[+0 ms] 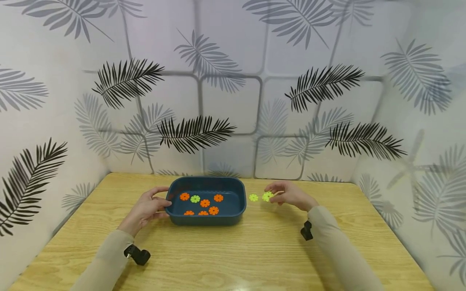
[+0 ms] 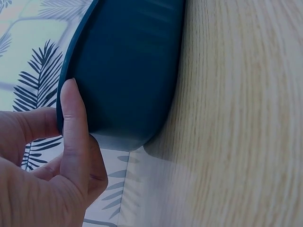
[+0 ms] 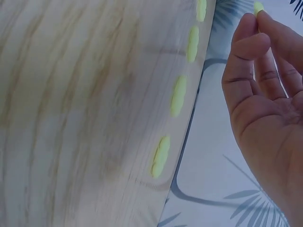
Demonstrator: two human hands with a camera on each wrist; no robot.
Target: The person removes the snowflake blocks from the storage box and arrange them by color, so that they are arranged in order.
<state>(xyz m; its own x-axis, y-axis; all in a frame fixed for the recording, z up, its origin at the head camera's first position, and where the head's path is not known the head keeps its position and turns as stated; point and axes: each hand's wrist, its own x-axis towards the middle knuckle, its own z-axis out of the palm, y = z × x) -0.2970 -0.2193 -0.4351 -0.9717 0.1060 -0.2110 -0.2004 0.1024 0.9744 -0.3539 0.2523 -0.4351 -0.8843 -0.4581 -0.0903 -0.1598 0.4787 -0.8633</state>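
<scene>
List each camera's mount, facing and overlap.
Head: on head, faces forward and down at navy rectangular tray, light wooden table; left hand, right hand, beige sleeves show.
Left wrist: on left wrist, faces tray; left hand shows.
Right wrist: on right wrist, faces table, flat yellow-green discs; right hand shows.
Shared: head and left wrist both show left hand gripping tray.

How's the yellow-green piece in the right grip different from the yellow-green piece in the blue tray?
The held piece is pinched by the right grip; the tray piece lies flat with no fingers on it. The held piece is outside the blue tray; the tray piece is inside. Both are yellow-green.
</scene>
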